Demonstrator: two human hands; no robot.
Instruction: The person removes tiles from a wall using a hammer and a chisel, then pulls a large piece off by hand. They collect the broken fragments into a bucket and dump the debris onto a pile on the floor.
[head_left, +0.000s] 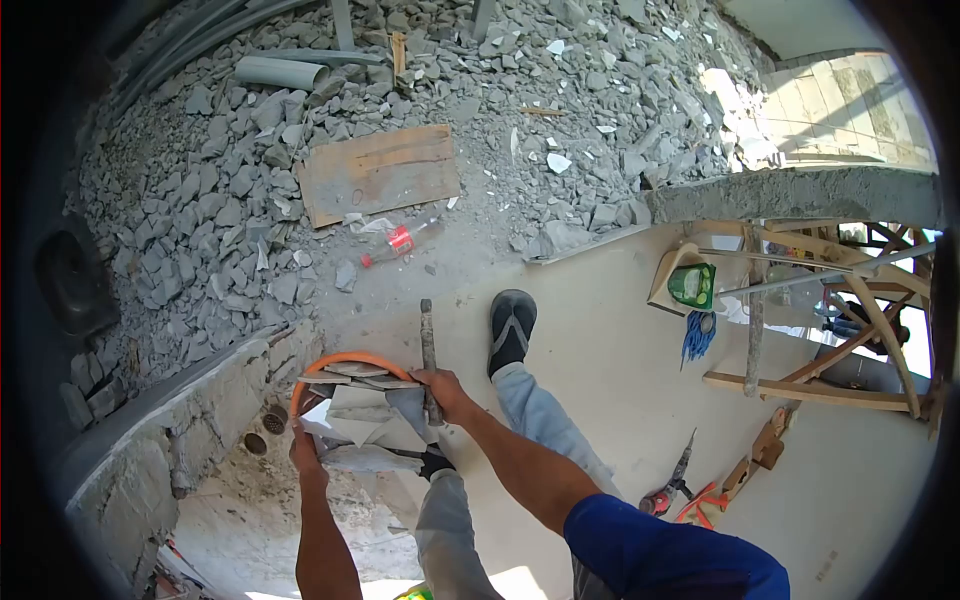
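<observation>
An orange-rimmed bucket [352, 357] is at the lower left, filled with broken pieces of tile and slab [358, 413]. My left hand [305, 452] is closed at the bucket's near left side, its fingers partly hidden. On the right side of the bucket, my right hand [442, 394] is closed beside a short rough rod or handle [428, 345] that points away from me. Fingers of that hand wrap at the rim and the rod; exactly what they grip is hard to make out.
Rubble [220, 220] covers the far floor, with a wooden board [385, 175] and a plastic bottle [400, 241]. A broken low wall [170, 430] runs along the left. Toward the right are a dustpan [665, 275], a drill [660, 498] and a wooden frame [820, 393].
</observation>
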